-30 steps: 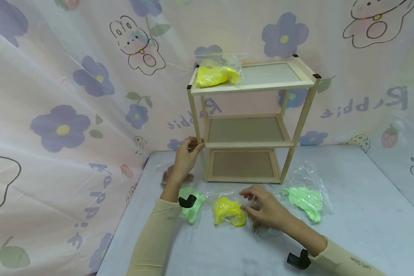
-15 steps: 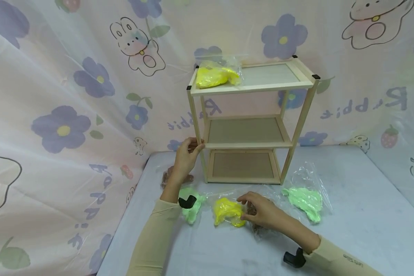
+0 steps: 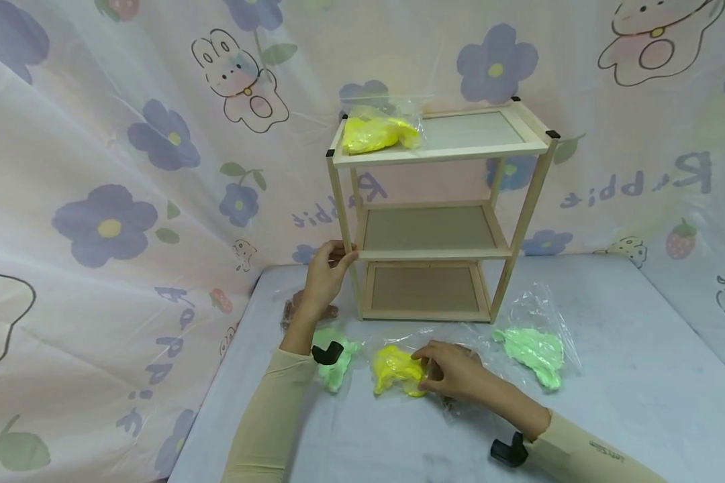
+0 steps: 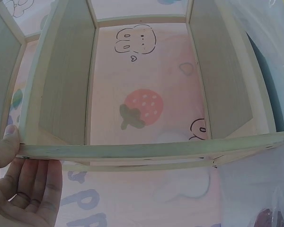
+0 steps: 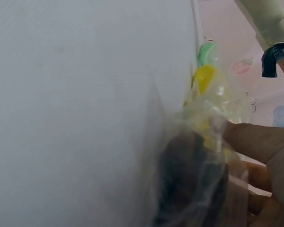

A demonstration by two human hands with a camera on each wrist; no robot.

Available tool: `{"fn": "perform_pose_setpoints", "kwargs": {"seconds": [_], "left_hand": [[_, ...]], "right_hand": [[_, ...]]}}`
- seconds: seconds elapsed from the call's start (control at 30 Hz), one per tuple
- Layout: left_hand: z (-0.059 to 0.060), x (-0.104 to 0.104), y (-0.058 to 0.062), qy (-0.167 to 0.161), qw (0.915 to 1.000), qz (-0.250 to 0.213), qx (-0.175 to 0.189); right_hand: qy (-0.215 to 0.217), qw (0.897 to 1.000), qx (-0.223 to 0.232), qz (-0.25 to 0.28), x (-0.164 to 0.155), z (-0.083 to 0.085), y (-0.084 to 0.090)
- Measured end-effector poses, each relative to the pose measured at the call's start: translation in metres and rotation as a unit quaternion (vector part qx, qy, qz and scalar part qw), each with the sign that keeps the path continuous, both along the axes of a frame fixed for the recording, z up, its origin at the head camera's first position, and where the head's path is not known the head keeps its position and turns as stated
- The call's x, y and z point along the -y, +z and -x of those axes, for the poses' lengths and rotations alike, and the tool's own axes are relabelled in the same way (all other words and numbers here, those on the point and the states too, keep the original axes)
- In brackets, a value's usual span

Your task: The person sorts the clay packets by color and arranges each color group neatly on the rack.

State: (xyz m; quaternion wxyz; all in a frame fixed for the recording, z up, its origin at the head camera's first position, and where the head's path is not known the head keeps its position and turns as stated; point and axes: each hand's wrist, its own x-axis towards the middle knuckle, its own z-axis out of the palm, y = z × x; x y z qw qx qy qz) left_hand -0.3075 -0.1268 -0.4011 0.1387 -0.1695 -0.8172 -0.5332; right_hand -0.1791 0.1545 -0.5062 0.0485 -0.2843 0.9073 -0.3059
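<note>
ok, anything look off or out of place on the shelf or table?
Nothing damaged or spilled. Shelf stands straight, left hand on its post. One yellow bag sits on top; the other bags lie loose on the table.

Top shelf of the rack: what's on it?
One clear bag of yellow stuff sits at the left end of the top shelf; the rest looks bare. Bag contents unclear.

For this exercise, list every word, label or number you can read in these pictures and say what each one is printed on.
"Rabbit": mirrored purple letters on the backdrop curtain, right of the wooden shelf.
Purple letters on the curtain behind the shelf and at lower left: mirrored, not readable.
Small black print on the right sleeve: too small to read.
Bags: no readable label.
</note>
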Motion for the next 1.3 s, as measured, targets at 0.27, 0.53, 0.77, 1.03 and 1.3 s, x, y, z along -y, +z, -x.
{"fn": "perform_pose_setpoints", "kwargs": {"seconds": [0.27, 0.53, 0.77, 1.03, 1.3], "left_hand": [[-0.001, 0.002, 0.0, -0.012, 0.9999, 0.003, 0.0], [0.0, 0.0, 0.0, -0.018, 0.9998, -0.009, 0.005], [0.0, 0.0, -0.001, -0.011, 0.9999, -0.003, 0.002], [0.0, 0.002, -0.001, -0.013, 0.9999, 0.0, -0.005], [0.001, 0.001, -0.002, -0.013, 0.9998, 0.0, -0.015]], "right_hand": [[-0.002, 0.999, -0.024, -0.022, 0.005, -0.001, -0.005], [-0.028, 0.999, -0.018, -0.037, 0.009, 0.001, -0.003], [-0.025, 1.0, -0.011, 0.002, 0.005, 0.001, 0.001], [-0.015, 0.995, -0.045, 0.088, -0.006, 0.0, 0.015], [-0.02, 0.979, -0.135, 0.15, -0.018, 0.001, 0.029]]}}
